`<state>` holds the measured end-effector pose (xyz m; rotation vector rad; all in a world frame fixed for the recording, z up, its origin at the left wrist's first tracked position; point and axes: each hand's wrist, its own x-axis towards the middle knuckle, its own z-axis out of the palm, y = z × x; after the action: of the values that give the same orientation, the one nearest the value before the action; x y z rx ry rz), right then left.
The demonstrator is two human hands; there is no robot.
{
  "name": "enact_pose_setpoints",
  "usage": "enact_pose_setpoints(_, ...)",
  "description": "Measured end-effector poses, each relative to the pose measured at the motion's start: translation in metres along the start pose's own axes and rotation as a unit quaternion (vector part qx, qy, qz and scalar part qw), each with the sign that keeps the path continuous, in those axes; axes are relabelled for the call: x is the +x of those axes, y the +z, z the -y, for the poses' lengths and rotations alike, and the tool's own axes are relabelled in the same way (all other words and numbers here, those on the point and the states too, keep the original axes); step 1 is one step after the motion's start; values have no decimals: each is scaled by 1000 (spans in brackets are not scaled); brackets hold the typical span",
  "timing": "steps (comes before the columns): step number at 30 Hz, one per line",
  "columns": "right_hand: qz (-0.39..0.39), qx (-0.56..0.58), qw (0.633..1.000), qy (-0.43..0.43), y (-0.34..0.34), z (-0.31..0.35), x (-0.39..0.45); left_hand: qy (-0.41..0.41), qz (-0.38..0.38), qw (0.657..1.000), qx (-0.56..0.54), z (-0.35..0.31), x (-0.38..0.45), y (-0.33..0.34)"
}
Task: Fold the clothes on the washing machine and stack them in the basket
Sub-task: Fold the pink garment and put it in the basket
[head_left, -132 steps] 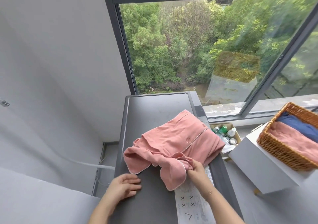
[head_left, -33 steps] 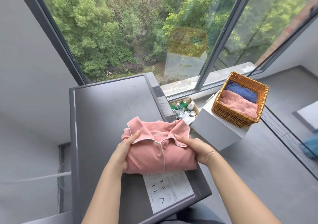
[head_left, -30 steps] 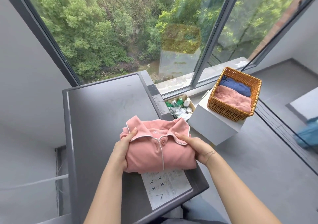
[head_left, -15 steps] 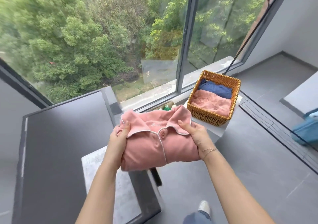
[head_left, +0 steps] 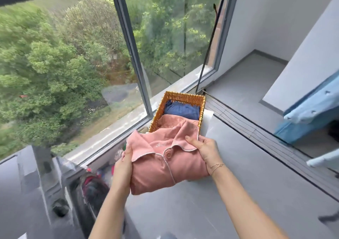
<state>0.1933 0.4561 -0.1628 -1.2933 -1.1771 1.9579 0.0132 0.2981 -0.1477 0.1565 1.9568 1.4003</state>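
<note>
- Leftmost, the washing machine (head_left: 27, 193) sits blurred at the lower left, well apart from the grip and to the left of the left hand.
- Next, the left hand (head_left: 124, 162) clasps the left edge of the folded pink shirt (head_left: 165, 167), fingers curled under the fabric and the thumb lying along the collar's left side.
- Between the two hands the shirt is held off any surface, collar and button turned away from the person, its folded body hanging a little below the grip toward the grey floor (head_left: 201, 211).
- On the other side, the right hand (head_left: 207, 151) pinches the shirt's right edge, thumb pressed on top of the collar point and fingers wrapped beneath; a thin bracelet circles that wrist.
- Just beyond the grip, the shirt's far collar edge overlaps the near rim of the wicker basket (head_left: 201, 110), which stands by the window (head_left: 132, 55).
- Inside the basket, past the fingers, lie a folded pink garment (head_left: 170, 122) nearest the hands and a folded blue garment (head_left: 181, 110) behind it.
- Far to the right of the grip, a blue object (head_left: 308, 114) shows at the frame edge; what it is cannot be told.
</note>
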Motion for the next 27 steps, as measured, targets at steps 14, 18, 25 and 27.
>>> enact_pose_setpoints(14,-130,47,990,42,-50,41,221,23,57,995,75,-60,210,177)
enact_pose_setpoints(18,-176,40,982,59,-36,39,311,-1,41,993,111,-79,295,213)
enact_pose_setpoints(25,-247,-66,960,110,-30,7,444,19,40,975,219,-56,421,282)
enact_pose_setpoints(27,-250,-122,952,131,-31,-12,493,20,36,968,248,-36,462,306)
